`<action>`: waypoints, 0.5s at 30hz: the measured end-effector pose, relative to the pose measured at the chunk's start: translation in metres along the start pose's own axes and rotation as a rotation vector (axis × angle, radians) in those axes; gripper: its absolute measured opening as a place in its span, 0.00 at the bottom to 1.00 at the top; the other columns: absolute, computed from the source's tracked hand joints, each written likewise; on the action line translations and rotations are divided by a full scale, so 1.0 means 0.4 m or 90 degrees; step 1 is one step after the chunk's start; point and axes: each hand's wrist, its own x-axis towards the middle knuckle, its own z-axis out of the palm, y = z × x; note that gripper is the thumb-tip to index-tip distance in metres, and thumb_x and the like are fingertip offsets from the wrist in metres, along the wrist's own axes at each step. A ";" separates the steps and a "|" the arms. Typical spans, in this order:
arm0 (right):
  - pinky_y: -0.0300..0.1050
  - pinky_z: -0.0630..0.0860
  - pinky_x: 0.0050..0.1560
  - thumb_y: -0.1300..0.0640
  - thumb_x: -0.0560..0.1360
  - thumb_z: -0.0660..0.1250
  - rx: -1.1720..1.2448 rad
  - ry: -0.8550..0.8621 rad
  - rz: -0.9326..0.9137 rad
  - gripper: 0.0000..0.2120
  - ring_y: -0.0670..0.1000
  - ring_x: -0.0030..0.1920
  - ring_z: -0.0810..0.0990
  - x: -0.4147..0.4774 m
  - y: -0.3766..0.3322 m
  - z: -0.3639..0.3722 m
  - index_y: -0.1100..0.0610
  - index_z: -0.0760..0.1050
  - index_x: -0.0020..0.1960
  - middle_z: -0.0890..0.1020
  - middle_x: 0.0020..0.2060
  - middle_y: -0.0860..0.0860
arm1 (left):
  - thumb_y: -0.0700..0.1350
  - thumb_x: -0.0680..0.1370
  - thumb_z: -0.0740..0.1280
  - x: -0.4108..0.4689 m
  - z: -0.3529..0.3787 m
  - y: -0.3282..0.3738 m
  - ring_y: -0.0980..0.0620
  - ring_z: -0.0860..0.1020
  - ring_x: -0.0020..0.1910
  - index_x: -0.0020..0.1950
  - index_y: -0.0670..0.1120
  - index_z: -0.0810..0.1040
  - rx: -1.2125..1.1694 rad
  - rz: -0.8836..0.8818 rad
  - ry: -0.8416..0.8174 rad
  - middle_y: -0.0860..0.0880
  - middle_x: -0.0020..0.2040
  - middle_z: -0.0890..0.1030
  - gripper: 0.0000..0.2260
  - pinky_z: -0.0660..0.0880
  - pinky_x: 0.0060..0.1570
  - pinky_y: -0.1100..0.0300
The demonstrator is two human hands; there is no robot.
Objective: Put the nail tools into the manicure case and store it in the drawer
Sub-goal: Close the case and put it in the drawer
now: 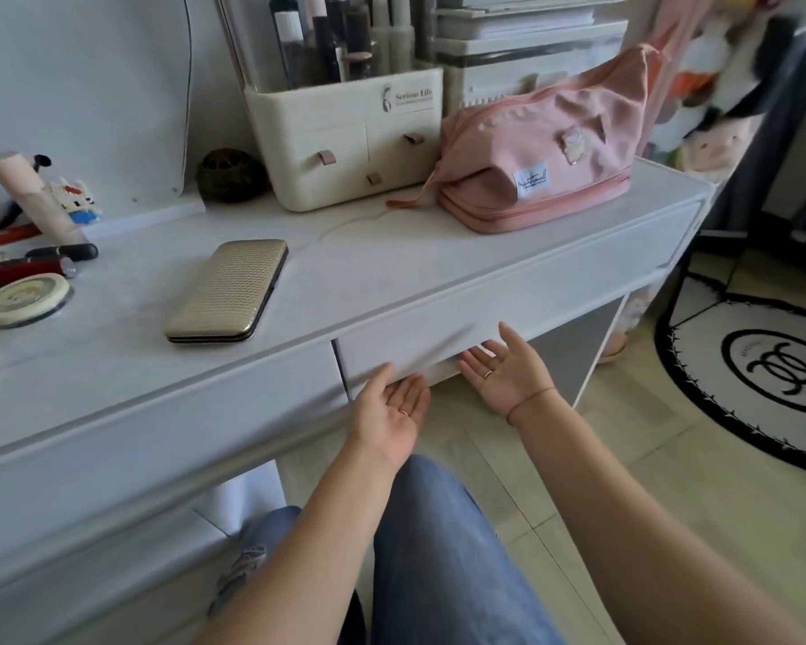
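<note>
The manicure case (226, 290), a gold textured clamshell, lies closed on the white dressing table (368, 267), left of centre. Below the tabletop's front edge is the white drawer front (485, 314), closed. My left hand (392, 412) and my right hand (508, 370) are both palm up under the drawer's bottom edge, fingertips tucked beneath it. Neither hand holds any object. No loose nail tools are visible.
A pink zip pouch (540, 151) and a cream cosmetics organiser (345, 137) stand at the back of the table. Lipsticks (43, 263) and a round compact (24, 300) lie at the left. A black-and-white rug (764, 365) covers the floor at right. My knee (438, 528) is below the hands.
</note>
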 end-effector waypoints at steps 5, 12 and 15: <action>0.51 0.69 0.67 0.46 0.76 0.62 -0.005 -0.034 0.016 0.20 0.53 0.56 0.76 -0.011 0.001 -0.003 0.60 0.71 0.60 0.77 0.51 0.54 | 0.41 0.77 0.64 -0.016 0.010 -0.023 0.45 0.80 0.50 0.53 0.40 0.73 -0.001 0.003 -0.017 0.43 0.50 0.77 0.07 0.73 0.58 0.51; 0.48 0.71 0.62 0.47 0.76 0.62 -0.017 -0.036 -0.011 0.15 0.52 0.54 0.77 -0.056 0.016 -0.060 0.57 0.74 0.54 0.79 0.47 0.52 | 0.41 0.77 0.64 -0.056 -0.028 -0.070 0.44 0.78 0.57 0.56 0.40 0.75 0.081 -0.021 -0.062 0.43 0.54 0.78 0.09 0.71 0.61 0.51; 0.48 0.73 0.56 0.47 0.76 0.63 -0.150 0.036 -0.117 0.14 0.51 0.49 0.77 -0.087 0.008 -0.094 0.56 0.73 0.54 0.76 0.45 0.50 | 0.46 0.74 0.68 -0.100 -0.068 -0.064 0.46 0.78 0.55 0.59 0.41 0.75 0.168 -0.050 -0.074 0.42 0.54 0.78 0.16 0.72 0.59 0.52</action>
